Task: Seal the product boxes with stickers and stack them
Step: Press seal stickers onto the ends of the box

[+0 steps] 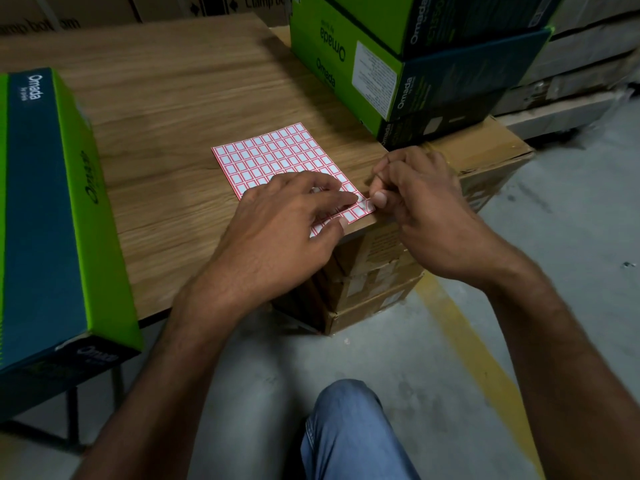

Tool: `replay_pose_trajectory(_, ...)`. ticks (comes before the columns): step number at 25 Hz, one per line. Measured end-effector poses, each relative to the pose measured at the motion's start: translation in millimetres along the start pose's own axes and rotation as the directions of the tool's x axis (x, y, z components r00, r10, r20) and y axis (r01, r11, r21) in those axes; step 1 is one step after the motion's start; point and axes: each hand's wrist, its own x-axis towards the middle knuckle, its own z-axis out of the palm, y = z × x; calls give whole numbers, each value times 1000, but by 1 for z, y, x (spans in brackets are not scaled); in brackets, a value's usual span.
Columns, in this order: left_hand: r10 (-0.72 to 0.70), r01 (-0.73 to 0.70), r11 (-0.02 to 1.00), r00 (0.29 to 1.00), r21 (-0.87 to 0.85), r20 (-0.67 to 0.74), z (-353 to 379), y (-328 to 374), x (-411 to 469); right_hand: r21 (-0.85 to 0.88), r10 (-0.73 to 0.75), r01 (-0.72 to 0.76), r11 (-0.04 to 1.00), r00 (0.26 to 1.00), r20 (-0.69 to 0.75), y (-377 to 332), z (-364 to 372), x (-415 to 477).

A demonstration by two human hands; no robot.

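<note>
A sheet of red-bordered white stickers (277, 157) lies flat near the front right corner of the wooden table (166, 116). My left hand (284, 230) presses on the near part of the sheet with straight fingers. My right hand (419, 206) pinches one sticker (367, 202) at the sheet's right edge between thumb and forefinger, the sticker lifting off. A green and dark blue product box (52, 209) lies on the table at the left. Two more such boxes (415, 71) are stacked at the back right.
Brown cardboard cartons (374, 278) sit under and beside the table's right corner, and the stacked product boxes rest on one of them. Grey concrete floor with a yellow line (478, 368) runs to the right. My knee in jeans (349, 431) is below.
</note>
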Motion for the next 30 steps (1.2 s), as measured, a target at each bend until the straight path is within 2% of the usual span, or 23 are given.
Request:
replay_pose_trajectory(8, 9, -9, 1000, 1000, 11, 16, -6, 6, -3, 247, 75, -37, 968, 986, -149, -8, -4, -15)
replay_pose_trajectory(10, -7, 7, 1000, 1000, 2, -23, -8, 10, -5, 385, 148, -77, 920, 976, -157, -10, -7, -17)
replay_pose_trajectory(12, -23, 23, 1000, 998, 5, -53, -10, 12, -7, 550, 221, -111, 828, 965, -138, -14, -11, -20)
replay_pose_trajectory(14, -4, 5, 1000, 998, 6, -58, -11, 12, -7, 741, 302, -139, 657, 949, -89, -19, -16, -21)
replay_pose_trajectory(16, 19, -21, 999, 998, -24, -63, -12, 11, -6, 907, 368, -184, 379, 929, 34, -24, -20, -22)
replay_pose_trajectory(19, 83, -82, 996, 992, 24, -95, -15, 7, -5, 972, 344, -232, 42, 916, 204, -26, -24, -24)
replay_pose_trajectory(22, 87, -91, 996, 975, -10, -206, -21, 10, -10, 946, 260, -292, -142, 911, 320, -28, -28, -25)
replay_pose_trajectory(25, -25, -56, 973, 939, -224, -343, -26, 21, -22, 863, 139, -363, -352, 891, 432, -27, -32, -28)
replay_pose_trajectory(27, -162, -32, 894, 907, -446, -390, -33, 29, -31, 796, 58, -377, -473, 888, 455, -34, -33, -34)
replay_pose_trajectory(30, -291, -63, 732, 872, -679, -394, -52, 40, -49, 732, 7, -388, -559, 881, 473, -48, -36, -42)
